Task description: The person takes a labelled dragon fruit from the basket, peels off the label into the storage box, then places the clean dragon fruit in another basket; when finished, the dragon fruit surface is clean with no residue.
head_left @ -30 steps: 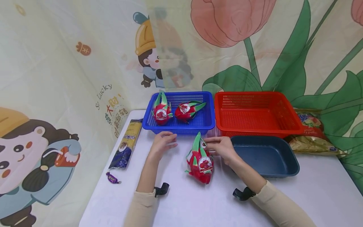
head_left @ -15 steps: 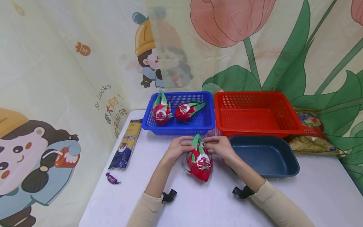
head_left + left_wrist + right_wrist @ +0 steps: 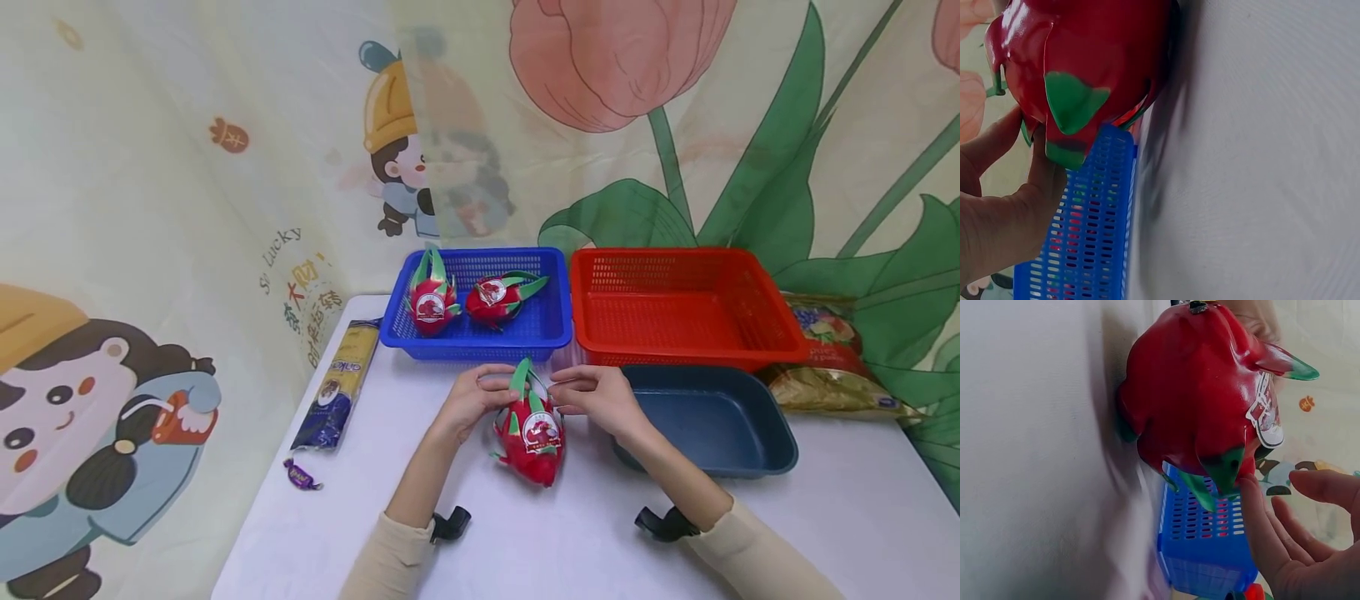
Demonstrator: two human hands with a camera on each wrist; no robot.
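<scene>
A glossy red dragon fruit [image 3: 534, 442] with green leaf tips and a round white label lies on the white table, leaves towards the baskets. My left hand [image 3: 474, 402] pinches its leafy end from the left; in the left wrist view the thumb and a finger [image 3: 1044, 165] close on the leaf base. On the other side, my right hand [image 3: 600, 400] touches the leafy end with a fingertip, its thumb held apart, as the right wrist view shows. Behind the hands stands a blue basket [image 3: 480, 343] containing two more dragon fruits [image 3: 431, 308].
Beside the blue basket is a red basket [image 3: 686, 354], with a dark blue tub [image 3: 705, 429] in front of it. A red and gold bag [image 3: 832, 379] lies at the right. Along the left edge are a yellow and blue packet [image 3: 337, 387] and a purple-wrapped candy [image 3: 302, 475].
My left hand has come in from the left to the fruit's leafy end. The right hand, earlier holding the leaves, has loosened and shifted slightly right. The fruit stays on the table.
</scene>
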